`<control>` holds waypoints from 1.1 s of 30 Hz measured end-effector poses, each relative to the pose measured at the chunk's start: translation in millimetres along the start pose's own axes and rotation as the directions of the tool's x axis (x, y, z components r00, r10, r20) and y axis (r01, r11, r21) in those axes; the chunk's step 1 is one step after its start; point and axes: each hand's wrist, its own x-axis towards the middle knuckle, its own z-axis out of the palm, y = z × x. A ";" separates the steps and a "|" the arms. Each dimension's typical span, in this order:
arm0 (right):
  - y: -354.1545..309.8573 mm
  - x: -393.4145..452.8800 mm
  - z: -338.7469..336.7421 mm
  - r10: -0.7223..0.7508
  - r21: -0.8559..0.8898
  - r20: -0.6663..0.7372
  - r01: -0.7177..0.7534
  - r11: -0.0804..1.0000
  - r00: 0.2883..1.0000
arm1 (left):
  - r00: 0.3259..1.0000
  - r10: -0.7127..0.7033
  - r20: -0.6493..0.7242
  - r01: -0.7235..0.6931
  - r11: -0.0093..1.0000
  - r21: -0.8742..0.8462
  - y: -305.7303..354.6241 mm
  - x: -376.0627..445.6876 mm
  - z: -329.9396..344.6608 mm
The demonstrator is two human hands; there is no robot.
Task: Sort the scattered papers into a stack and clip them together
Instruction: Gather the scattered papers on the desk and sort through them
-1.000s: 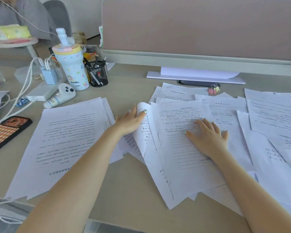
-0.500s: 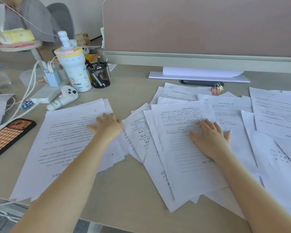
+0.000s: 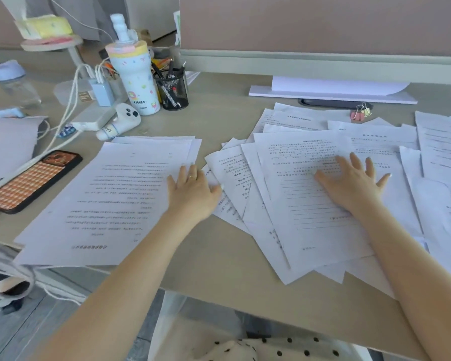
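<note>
A loose stack of printed sheets (image 3: 107, 199) lies on the left of the desk, text upside down to me. My left hand (image 3: 193, 194) rests flat on its right edge, fingers spread, holding nothing. Scattered printed papers (image 3: 305, 204) fan out across the middle and right. My right hand (image 3: 352, 183) presses flat on the topmost sheet there, fingers apart. Pink and yellow binder clips (image 3: 359, 114) sit at the back, beyond the scattered sheets.
A phone in an orange checked case (image 3: 34, 179) lies left of the stack. Behind it stand a white tumbler (image 3: 136, 79), a mesh pen cup (image 3: 171, 89), a charger with cables (image 3: 99, 92) and a small white device (image 3: 120, 121). A partition wall (image 3: 323, 35) closes the back.
My left hand left the curled sheet in the scattered pile and moved left onto the stack, then slid to its right edge. My right hand stayed pressed on the top sheet.
</note>
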 end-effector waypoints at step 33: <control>11.9 1.8 -9.3 0.001 0.130 0.019 -0.003 0.992 1.000 | 0.880 0.037 0.474 0.416 -0.542 -0.730 48.3 -19.0 -46.9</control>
